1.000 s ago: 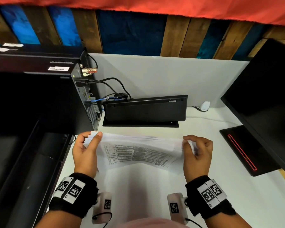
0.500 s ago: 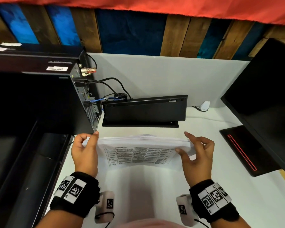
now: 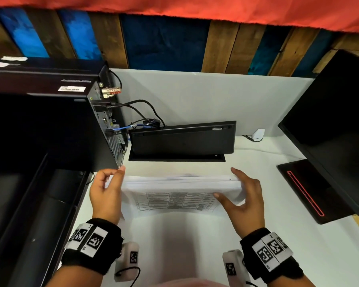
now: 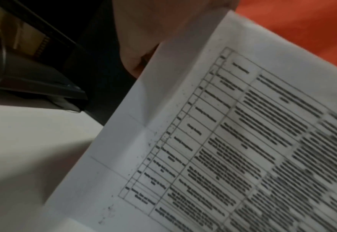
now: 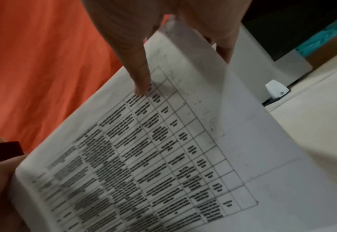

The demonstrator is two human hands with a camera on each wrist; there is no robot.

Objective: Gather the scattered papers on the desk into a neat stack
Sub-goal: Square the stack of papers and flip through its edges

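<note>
A stack of white papers [image 3: 174, 185] with a printed table on its near face stands on its long edge on the white desk [image 3: 195, 241], leaning towards me. My left hand [image 3: 106, 189] holds the stack's left end, index finger raised along the edge and sheets showing between the fingers. My right hand [image 3: 243, 195] pinches the right end, thumb on the near face and fingers behind. The left wrist view shows the printed sheet [image 4: 223, 141] running out from under my left hand [image 4: 143, 31]. In the right wrist view my thumb presses on the table print [image 5: 163, 149].
A black computer tower [image 3: 50, 121] with cables [image 3: 137, 106] stands close on the left. A black keyboard [image 3: 182, 139] leans against the grey partition behind the stack. A monitor [image 3: 336, 121] and its base [image 3: 311, 191] fill the right. A white plug [image 3: 257, 135] lies at the back.
The bowed, fanned bundle has been drawn together into a squarer, tighter stack. My right hand uncurled and shifted, so its thumb now lies on the near face.
</note>
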